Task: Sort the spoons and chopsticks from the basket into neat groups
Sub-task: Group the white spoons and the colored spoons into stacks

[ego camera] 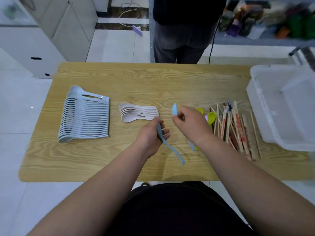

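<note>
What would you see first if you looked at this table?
The long tidy row of white spoons on the left of the table jumps out first. In the middle, the left hand grips a blue spoon and the right hand pinches a paler spoon. A messy pile of chopsticks lies at the right.

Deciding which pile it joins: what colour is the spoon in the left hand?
Light blue; the head view shows the spoon in the left hand.

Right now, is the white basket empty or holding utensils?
Empty where visible: the white basket shows only bare plastic inside; its right side is cropped.
</note>
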A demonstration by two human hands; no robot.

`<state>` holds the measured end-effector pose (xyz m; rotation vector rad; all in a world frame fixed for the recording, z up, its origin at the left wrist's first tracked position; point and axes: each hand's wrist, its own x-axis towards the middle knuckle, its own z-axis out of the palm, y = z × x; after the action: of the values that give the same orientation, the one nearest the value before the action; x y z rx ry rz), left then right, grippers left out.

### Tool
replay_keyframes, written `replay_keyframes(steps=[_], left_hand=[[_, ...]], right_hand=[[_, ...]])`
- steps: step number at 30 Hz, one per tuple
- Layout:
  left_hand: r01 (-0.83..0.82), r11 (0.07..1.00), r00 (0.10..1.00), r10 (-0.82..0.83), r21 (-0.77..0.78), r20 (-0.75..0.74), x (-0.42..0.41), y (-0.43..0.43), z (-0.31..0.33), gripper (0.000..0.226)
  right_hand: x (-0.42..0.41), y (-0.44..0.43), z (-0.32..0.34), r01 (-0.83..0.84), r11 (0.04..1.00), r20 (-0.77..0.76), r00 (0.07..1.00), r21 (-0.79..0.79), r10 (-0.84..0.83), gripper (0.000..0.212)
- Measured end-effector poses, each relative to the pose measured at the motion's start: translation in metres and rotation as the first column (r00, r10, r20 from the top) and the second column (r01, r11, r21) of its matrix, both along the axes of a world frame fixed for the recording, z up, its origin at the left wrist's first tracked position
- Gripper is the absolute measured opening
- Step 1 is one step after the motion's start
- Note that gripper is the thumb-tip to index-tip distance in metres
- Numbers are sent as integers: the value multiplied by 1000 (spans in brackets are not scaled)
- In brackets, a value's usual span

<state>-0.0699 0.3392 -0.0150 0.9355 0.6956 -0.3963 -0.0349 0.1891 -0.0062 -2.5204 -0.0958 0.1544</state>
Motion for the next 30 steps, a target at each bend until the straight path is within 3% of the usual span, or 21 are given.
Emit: replay_keyframes(steps=[3, 8, 12, 16, 20, 25, 30], left_hand=[[59, 998, 997, -58, -28, 49, -1, -8, 8, 41], [101, 992, 994, -97, -73, 55, -7, -9, 10, 28], [207, 977, 976, -203, -55, 74, -9, -11, -2, 12], [245, 970, 969, -244, -2, 37, -8, -18, -19, 12], [186, 975, 982, -178, 122, -69, 1, -22, -37, 11], [247, 896, 969, -219, 370, -117, 21, -17, -62, 11], [287, 800, 957, -260, 527, -128, 54, -27, -84, 11]], right_hand=[[-36, 16, 12, -106, 993, -55, 992, 56, 109, 22], [-58, 12, 11, -158, 985, -64, 985, 65, 162, 15], [-71, 2, -1, -136, 989, -116, 983, 51, 141, 19], [-70, -10, -13, -128, 986, -180, 973, 103, 145, 15], [-55, -38, -30, 40, 990, -196, 981, 136, -12, 6], [-26, -93, -58, 164, 981, -243, 952, -99, -184, 19], [5, -124, -79, 151, 950, -324, 915, -275, -239, 28]])
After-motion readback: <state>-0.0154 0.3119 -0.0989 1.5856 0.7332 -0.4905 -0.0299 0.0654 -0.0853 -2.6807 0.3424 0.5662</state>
